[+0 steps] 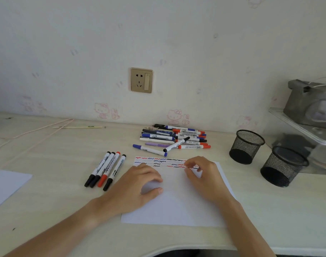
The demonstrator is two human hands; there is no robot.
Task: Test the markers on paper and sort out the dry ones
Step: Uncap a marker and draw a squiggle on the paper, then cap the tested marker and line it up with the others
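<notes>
Two black mesh cups [247, 146] stood on the worktop [47, 191], contents unseen, marker [177, 138] labels unreadable, both hands [140, 184] loosely curled, holding nothing, on the paper [177, 206]

Pale cartoon-cat wallpaper [158, 34], gold wall socket [141, 80], light wooden desk [56, 182].

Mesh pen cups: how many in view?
2. One mesh cup stands right of the marker pile; the other mesh cup is nearer and further right, by the shelf. None visibly hidden.
</notes>
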